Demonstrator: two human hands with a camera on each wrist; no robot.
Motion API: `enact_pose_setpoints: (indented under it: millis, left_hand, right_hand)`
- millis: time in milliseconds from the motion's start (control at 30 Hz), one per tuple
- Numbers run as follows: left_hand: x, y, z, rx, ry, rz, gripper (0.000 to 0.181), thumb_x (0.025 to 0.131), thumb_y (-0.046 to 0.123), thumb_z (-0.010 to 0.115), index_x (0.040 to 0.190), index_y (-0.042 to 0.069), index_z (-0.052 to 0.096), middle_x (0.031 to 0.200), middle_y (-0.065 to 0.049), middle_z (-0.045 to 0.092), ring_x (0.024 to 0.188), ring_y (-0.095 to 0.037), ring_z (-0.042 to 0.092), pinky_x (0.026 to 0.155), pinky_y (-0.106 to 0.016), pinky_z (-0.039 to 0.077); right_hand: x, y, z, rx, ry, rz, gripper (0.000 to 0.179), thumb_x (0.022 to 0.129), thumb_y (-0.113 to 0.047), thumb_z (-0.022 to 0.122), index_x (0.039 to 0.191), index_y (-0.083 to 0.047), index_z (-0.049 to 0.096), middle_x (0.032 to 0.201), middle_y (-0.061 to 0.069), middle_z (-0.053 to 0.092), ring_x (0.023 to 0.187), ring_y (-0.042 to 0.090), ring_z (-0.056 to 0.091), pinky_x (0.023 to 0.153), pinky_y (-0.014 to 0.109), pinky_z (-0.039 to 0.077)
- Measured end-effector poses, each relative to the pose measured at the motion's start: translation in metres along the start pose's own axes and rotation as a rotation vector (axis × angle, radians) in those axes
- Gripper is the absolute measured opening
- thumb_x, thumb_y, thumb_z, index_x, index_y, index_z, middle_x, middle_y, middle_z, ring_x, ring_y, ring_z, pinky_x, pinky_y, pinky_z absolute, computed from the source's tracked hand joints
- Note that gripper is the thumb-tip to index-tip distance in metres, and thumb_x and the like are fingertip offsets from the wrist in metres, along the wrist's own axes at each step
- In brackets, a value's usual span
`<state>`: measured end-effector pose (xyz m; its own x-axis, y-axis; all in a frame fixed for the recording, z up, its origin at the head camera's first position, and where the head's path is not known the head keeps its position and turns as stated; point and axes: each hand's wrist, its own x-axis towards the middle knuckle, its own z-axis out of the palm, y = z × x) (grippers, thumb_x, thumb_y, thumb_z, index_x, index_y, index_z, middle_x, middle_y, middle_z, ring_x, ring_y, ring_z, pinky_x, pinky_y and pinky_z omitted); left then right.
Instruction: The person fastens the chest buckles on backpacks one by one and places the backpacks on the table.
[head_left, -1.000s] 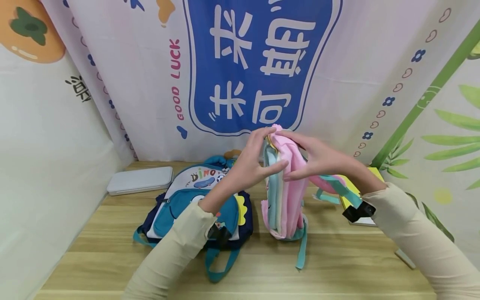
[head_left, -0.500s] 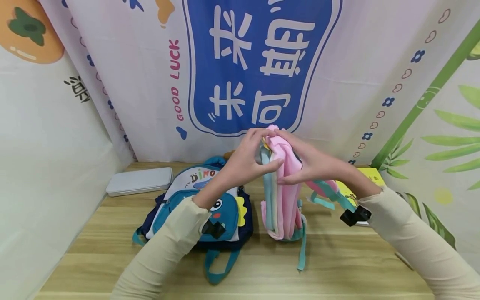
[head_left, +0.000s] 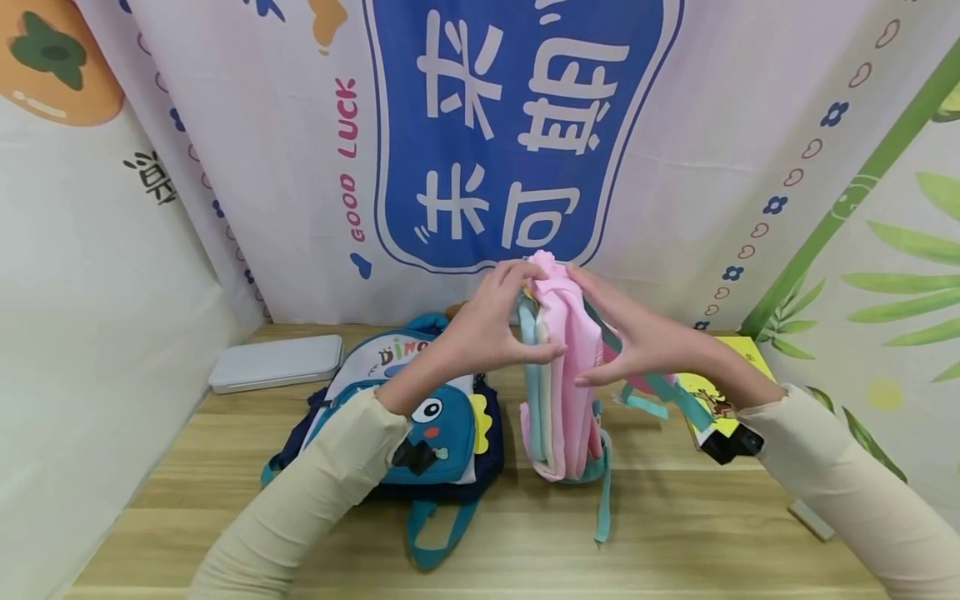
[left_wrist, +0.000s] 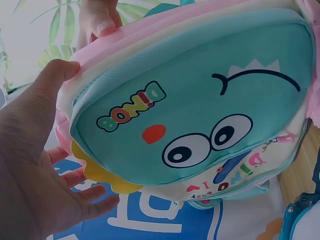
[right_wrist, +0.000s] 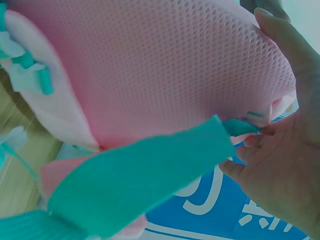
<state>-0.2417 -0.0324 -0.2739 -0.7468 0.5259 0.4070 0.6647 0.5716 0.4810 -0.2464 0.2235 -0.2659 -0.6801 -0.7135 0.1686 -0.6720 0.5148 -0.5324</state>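
A small pink and teal backpack (head_left: 570,367) stands upright and narrow side on. In the left wrist view its front pocket (left_wrist: 200,110) has big eyes, a mouth and DINO lettering. The left hand (head_left: 491,321) cups the upper part from the left, thumb on the near edge and fingers towards the far side. From the right, the right hand (head_left: 637,329) holds the same upper part, its thumb at the edge of the pink mesh back (right_wrist: 180,70). A teal strap (right_wrist: 145,175) hangs close to the right fingers. Some fingertips are hidden behind the backpack.
A blue and white dinosaur backpack (head_left: 405,417) lies left of the pink one on the wooden table (head_left: 585,567). A pale flat case (head_left: 276,363) is at the back left. Behind the right forearm lies a yellow book (head_left: 738,354). Printed cloth hangs behind.
The right thumb and hand have shifted a little right, off the fold of pink fabric. The left hand has moved slightly left. The pink backpack stands almost as before, slightly straighter.
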Motion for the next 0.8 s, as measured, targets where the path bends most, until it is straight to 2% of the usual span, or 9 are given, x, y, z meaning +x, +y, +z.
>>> enact_pose_setpoints:
  millis: [233, 367, 500, 800]
  left_hand:
    - [-0.002, -0.004, -0.003, -0.060, -0.017, 0.012, 0.092, 0.075, 0.047, 0.088, 0.144, 0.012, 0.038, 0.146, -0.008, 0.045, 0.128, -0.022, 0.044, 0.101, -0.043, 0.054]
    - [-0.006, -0.008, -0.005, -0.092, -0.017, 0.013, 0.094, 0.073, 0.046, 0.089, 0.143, 0.010, 0.038, 0.141, -0.008, 0.046, 0.124, -0.022, 0.045, 0.096, -0.041, 0.058]
    - [-0.010, -0.013, -0.008, -0.124, -0.009, 0.003, 0.094, 0.072, 0.045, 0.090, 0.143, 0.010, 0.038, 0.141, -0.008, 0.044, 0.124, -0.022, 0.045, 0.094, -0.039, 0.059]
    - [-0.017, -0.022, -0.011, -0.166, 0.022, -0.010, 0.092, 0.071, 0.039, 0.092, 0.141, 0.010, 0.039, 0.143, -0.009, 0.042, 0.127, -0.023, 0.044, 0.101, -0.043, 0.056]
  right_hand:
    - [-0.010, 0.008, 0.001, 0.011, -0.019, 0.036, 0.131, 0.074, -0.037, 0.092, 0.163, -0.035, -0.005, 0.173, -0.004, -0.002, 0.160, 0.028, 0.004, 0.120, 0.066, 0.024]
    - [-0.015, 0.012, 0.003, -0.009, -0.023, 0.038, 0.131, 0.074, -0.038, 0.092, 0.164, -0.032, -0.004, 0.173, -0.002, -0.003, 0.160, 0.031, 0.003, 0.120, 0.066, 0.024]
    - [-0.021, 0.015, 0.005, -0.026, -0.036, 0.083, 0.131, 0.074, -0.040, 0.092, 0.165, -0.029, -0.002, 0.173, 0.002, -0.001, 0.160, 0.034, 0.004, 0.120, 0.066, 0.024]
    - [-0.029, 0.019, 0.014, 0.002, -0.084, 0.133, 0.127, 0.075, -0.043, 0.090, 0.165, -0.026, 0.002, 0.173, 0.007, 0.004, 0.158, 0.038, 0.009, 0.118, 0.069, 0.025]
